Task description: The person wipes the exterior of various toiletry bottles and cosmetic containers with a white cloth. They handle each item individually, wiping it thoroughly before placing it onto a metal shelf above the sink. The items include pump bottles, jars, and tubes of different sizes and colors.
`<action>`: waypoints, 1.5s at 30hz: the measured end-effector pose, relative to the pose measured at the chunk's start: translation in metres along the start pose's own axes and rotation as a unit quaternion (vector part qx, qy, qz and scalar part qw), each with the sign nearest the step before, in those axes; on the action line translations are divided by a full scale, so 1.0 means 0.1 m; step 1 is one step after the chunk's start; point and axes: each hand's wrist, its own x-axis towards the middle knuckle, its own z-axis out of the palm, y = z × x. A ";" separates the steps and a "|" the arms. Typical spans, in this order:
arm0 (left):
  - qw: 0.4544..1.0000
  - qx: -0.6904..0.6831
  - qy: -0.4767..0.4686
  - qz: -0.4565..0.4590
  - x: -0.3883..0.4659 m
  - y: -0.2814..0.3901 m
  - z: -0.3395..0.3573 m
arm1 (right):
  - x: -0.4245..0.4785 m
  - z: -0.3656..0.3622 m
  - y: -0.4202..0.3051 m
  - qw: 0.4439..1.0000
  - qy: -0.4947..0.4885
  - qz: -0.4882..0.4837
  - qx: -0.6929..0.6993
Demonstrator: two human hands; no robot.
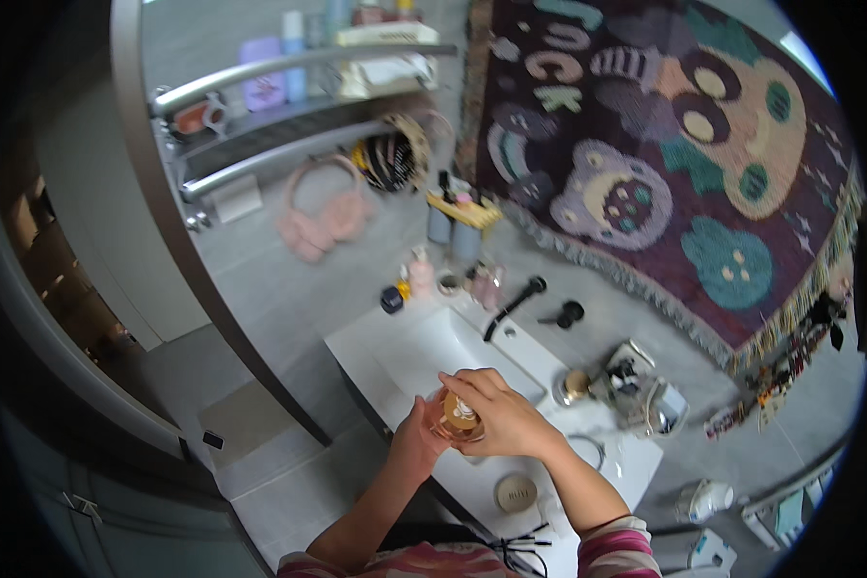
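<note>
Both hands are on a small pinkish, see-through jar with a copper-toned top bearing a white figure. My left hand supports it from the left side and below. My right hand reaches over from the right, with its fingers across the top and rim. Part of the jar is hidden by the fingers, and its contents cannot be made out. The jar is held above the near edge of a white washbasin. A round beige lid or tin with writing lies on the white countertop nearby.
A black wall-mounted faucet juts over the basin, with a black handle beside it. Pump bottles line the back ledge. A gold-lidded jar and clear containers stand right. Black cables lie in front.
</note>
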 end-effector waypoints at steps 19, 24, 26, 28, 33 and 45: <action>0.938 0.187 -0.005 0.292 -0.13 2.02 0.15 | 4.31 -2.27 -1.32 0.979 0.168 -0.060 -0.095; 0.935 0.189 -0.011 0.301 -0.03 2.14 0.04 | 4.83 -2.22 -1.19 0.981 -0.034 0.078 -0.174; 0.937 0.181 -0.008 0.299 -0.02 2.17 0.02 | 4.94 -2.17 -1.14 0.970 -0.057 0.098 -0.215; 0.937 0.181 -0.008 0.299 -0.03 2.21 -0.02 | 5.05 -2.10 -1.11 0.958 -0.064 0.112 -0.257; 0.933 0.194 -0.010 0.304 -0.06 2.27 -0.09 | 5.15 -2.08 -1.05 0.947 -0.106 0.124 -0.278; 0.944 0.198 -0.001 0.265 0.20 1.89 0.03 | 3.80 -2.32 -1.15 0.933 0.068 -0.064 -0.347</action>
